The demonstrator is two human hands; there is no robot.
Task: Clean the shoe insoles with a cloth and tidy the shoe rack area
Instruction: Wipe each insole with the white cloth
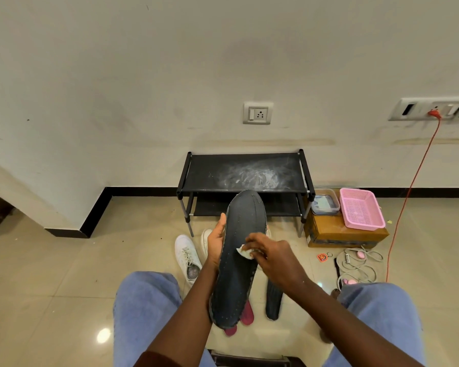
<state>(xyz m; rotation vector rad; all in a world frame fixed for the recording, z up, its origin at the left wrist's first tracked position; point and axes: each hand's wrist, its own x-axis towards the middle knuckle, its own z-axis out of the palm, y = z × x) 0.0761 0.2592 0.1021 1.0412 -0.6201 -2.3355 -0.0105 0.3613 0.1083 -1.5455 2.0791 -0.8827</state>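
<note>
The long dark-grey perforated foam insole [237,287] is held above the floor between the knees, heel end nearest the lap and toe end pointing at the rack, so its long axis runs near to far. The left hand [216,243] grips its left edge. The right hand [273,258] pinches a small crumpled white cloth [245,252] against its face at mid-length, so the next wipe probably runs along that axis. Beyond, the black two-tier metal shoe rack [210,168] has a white dusty smear on its top shelf.

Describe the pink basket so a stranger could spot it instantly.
Find the black shoe rack against the wall. Right of it, a brown cardboard box sits on the floor with the pink basket on top. It is the only pink mesh tray there; its neighbour is a clear lidded container.
</note>
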